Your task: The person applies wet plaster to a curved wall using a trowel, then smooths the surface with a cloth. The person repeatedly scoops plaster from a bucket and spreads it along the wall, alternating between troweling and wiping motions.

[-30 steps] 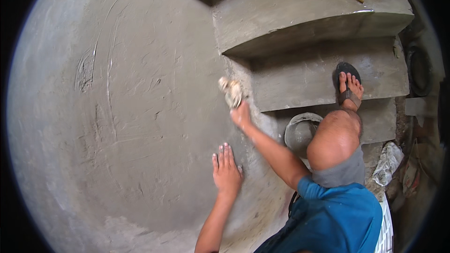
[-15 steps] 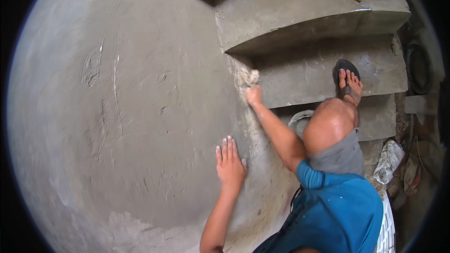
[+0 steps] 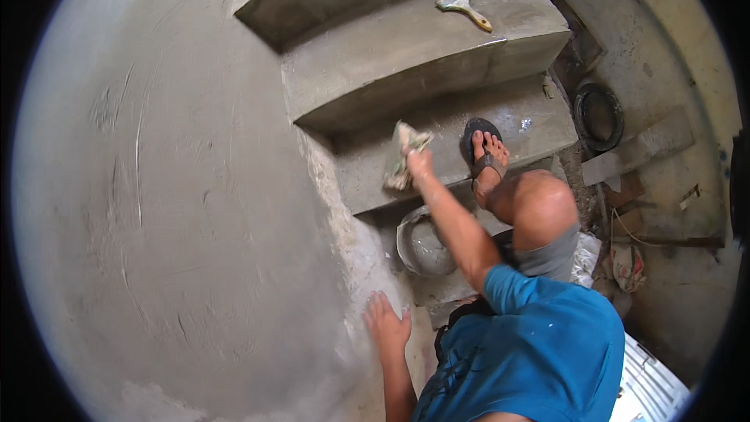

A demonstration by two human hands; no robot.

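Your right hand (image 3: 420, 162) is clenched around a rag (image 3: 397, 175) over the step (image 3: 358, 187), near the bucket (image 3: 401, 241). Your left hand (image 3: 388, 328) is open and spread at the wall (image 3: 195, 187).

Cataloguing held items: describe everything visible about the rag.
The rag is off-white with darker, dingy patches, looks like cloth, and is crumpled into an irregular bundle. The right hand grips it over the step, left of the foot. Blur softens its detail; whether it touches the step is unclear.
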